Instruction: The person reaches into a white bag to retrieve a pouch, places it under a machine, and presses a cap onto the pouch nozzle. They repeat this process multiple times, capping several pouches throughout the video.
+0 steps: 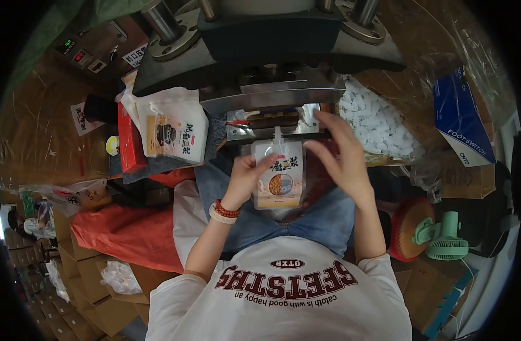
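Note:
My left hand (246, 176) grips a white spouted pouch (280, 179) by its left edge, holding it upright over my lap just below the press machine (266, 51). The pouch has a printed label with a round picture, and its spout points up toward the machine's metal jaw (272, 96). My right hand (340, 156) is open beside the pouch's right edge, fingers spread, fingertips near the jaw. A red and white bead bracelet (223, 211) sits on my left wrist.
A stack of similar pouches (175, 128) stands left of the machine beside a red box (129, 142). A bag of white caps (377, 122) lies to the right. A blue foot-switch box (459, 119), a green fan (445, 238) and cardboard boxes (95, 278) surround me.

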Action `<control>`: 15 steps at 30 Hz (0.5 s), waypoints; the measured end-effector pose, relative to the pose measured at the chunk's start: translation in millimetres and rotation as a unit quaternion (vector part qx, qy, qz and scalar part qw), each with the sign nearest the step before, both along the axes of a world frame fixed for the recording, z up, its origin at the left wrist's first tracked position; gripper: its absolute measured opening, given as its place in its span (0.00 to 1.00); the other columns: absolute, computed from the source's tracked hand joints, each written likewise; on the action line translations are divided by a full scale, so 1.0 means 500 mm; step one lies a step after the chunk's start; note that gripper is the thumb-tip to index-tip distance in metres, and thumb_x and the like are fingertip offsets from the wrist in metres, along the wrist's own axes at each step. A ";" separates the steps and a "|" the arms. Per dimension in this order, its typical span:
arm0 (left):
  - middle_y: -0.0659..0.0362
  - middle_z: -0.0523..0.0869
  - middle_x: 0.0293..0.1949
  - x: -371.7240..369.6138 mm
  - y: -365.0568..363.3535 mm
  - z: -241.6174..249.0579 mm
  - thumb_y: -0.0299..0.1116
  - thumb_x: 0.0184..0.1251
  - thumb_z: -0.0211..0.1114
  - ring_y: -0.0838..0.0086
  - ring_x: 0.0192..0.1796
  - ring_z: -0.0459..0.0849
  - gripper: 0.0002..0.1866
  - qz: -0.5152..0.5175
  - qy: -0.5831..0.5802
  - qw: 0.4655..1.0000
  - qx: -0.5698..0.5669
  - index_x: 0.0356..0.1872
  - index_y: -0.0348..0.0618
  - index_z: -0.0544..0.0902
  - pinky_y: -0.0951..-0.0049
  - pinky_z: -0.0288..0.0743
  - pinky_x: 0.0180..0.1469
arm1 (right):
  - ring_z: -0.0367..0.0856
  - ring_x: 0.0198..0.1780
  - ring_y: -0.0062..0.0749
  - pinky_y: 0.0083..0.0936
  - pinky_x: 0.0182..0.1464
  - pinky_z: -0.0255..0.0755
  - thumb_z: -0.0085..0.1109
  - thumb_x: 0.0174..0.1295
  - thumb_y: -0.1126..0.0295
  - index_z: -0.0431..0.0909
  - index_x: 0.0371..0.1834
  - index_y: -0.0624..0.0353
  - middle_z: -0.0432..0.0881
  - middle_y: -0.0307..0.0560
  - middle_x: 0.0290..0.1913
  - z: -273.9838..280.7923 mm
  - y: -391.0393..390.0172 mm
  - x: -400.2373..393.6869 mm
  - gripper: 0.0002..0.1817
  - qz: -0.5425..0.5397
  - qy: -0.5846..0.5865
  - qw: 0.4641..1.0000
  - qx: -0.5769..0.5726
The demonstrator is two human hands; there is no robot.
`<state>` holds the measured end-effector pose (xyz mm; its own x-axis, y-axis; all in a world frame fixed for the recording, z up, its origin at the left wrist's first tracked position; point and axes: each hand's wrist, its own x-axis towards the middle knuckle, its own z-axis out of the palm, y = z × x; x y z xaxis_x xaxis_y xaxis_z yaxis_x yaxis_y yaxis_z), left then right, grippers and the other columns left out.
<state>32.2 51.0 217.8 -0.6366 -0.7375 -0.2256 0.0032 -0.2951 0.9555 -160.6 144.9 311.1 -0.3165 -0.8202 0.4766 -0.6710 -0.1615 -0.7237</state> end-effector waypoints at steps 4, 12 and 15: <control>0.57 0.88 0.37 -0.039 -0.056 0.069 0.32 0.64 0.69 0.78 0.36 0.86 0.12 0.041 0.077 0.990 0.108 0.39 0.32 0.84 0.78 0.79 0.38 | 0.78 0.48 0.48 0.36 0.48 0.73 0.64 0.58 0.72 0.77 0.50 0.62 0.81 0.53 0.46 0.027 0.023 -0.075 0.17 -0.112 0.050 0.992 0.029; 0.58 0.88 0.35 -0.038 -0.089 0.069 0.35 0.62 0.71 0.79 0.36 0.86 0.13 0.047 0.067 0.989 0.122 0.35 0.33 0.84 0.78 0.78 0.38 | 0.77 0.45 0.51 0.40 0.45 0.73 0.55 0.60 0.77 0.77 0.49 0.61 0.78 0.53 0.44 -0.103 -0.007 -0.135 0.14 -0.177 0.229 0.944 0.159; 0.56 0.86 0.45 0.049 -0.124 0.142 0.47 0.58 0.71 0.65 0.50 0.84 0.23 0.039 -0.340 0.902 -0.263 0.50 0.42 0.83 0.69 0.74 0.54 | 0.78 0.42 0.53 0.39 0.44 0.73 0.55 0.60 0.79 0.76 0.50 0.61 0.78 0.54 0.46 -0.096 -0.004 -0.138 0.14 -0.167 0.207 0.954 0.140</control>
